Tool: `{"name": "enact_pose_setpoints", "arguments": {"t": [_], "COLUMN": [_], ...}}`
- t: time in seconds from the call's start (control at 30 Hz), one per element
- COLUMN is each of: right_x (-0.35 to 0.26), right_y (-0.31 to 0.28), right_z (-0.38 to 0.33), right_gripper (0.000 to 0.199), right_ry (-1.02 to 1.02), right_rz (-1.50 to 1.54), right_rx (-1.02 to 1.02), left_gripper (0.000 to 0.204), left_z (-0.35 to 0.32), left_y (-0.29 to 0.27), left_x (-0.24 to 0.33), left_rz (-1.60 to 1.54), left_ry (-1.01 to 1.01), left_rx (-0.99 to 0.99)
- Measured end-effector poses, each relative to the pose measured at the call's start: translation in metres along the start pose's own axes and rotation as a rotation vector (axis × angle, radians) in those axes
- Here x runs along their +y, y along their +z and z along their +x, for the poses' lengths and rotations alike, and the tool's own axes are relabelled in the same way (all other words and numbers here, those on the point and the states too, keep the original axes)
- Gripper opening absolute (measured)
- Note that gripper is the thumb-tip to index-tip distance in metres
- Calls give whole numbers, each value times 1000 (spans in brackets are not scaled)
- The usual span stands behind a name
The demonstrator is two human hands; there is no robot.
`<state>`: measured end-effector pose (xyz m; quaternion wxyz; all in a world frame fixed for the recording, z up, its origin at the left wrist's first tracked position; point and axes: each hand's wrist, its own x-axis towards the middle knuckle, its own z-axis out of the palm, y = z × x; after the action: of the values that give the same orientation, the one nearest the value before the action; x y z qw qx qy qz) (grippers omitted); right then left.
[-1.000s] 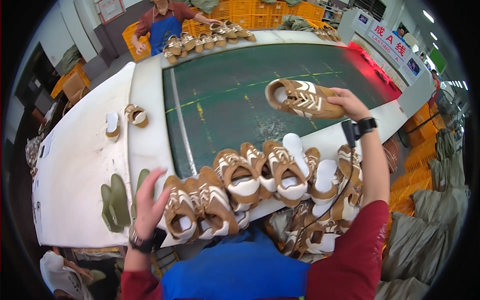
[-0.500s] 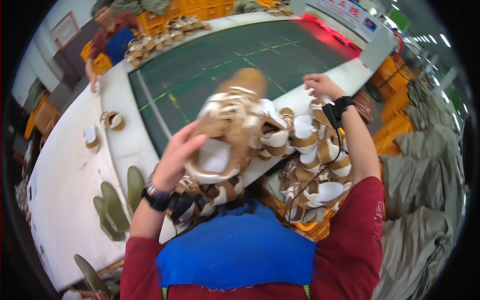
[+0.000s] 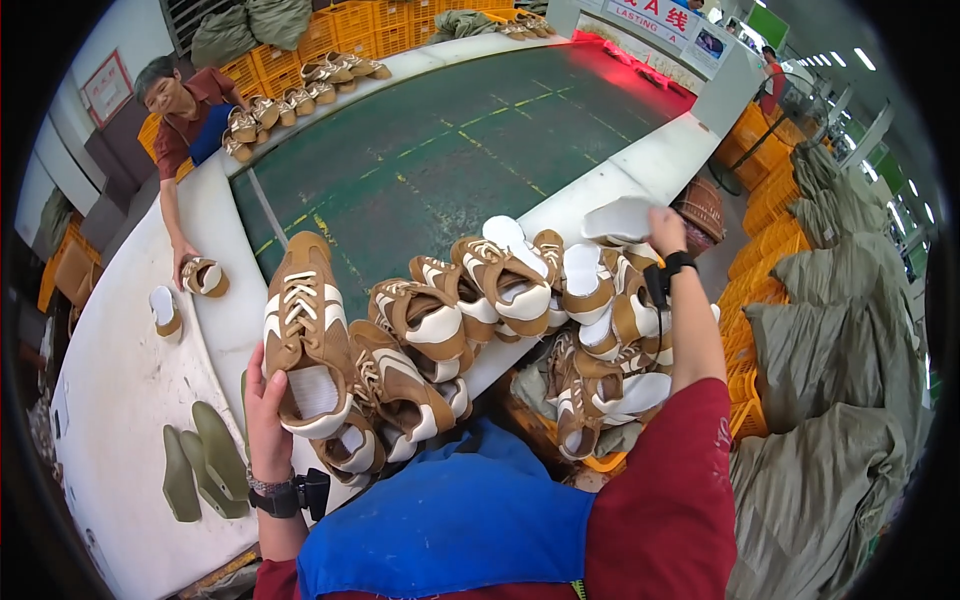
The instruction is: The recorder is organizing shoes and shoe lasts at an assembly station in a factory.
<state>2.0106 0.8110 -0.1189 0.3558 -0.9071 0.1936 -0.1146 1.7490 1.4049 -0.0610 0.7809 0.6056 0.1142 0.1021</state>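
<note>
My left hand (image 3: 268,400) grips a brown and white laced sneaker (image 3: 308,345) by its side near the heel, toe pointing away from me. A white lining shows inside its opening. My right hand (image 3: 668,232) is closed on the near end of a white sole-shaped piece (image 3: 617,218), above the right end of the shoe row. Whether that piece belongs to a shoe I cannot tell. Between my hands, more brown and white sneakers (image 3: 505,285) crowd along the white ledge. Several of them sit close against the held sneaker.
Olive shoe lasts (image 3: 222,450) lie on the white table (image 3: 110,430) at left. A co-worker's hand (image 3: 182,262) touches another sneaker (image 3: 205,277). The green conveyor belt (image 3: 420,165) runs ahead. A basket of shoes (image 3: 610,463) stands near my right; orange crates (image 3: 770,255) stand beyond.
The sneaker in my left hand has moved left and down from over the middle. My right hand has come down and closed on the white piece. The co-worker's hand has reached a sneaker.
</note>
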Motion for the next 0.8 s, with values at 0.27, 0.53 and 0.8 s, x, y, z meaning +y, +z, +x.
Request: {"name": "enact_pose_setpoints", "arguments": {"t": [0.27,0.53,0.8], "right_x": [-100,-255,-362], "right_y": [-91,-59,126], "right_z": [-90,-176,-268], "right_gripper": [31,33,35], "right_ry": [-34,-676,-937], "right_rz": [722,438,140], "right_rx": [-191,-194,-1019], "left_gripper": [51,44,41], "left_z": [3,-8,-52], "left_y": [-14,-31,-90], "left_x": [9,13,10], "left_rz": [-24,-181,-263], "left_ry": [-12,101,157], "left_rx": [-166,-57,214]}}
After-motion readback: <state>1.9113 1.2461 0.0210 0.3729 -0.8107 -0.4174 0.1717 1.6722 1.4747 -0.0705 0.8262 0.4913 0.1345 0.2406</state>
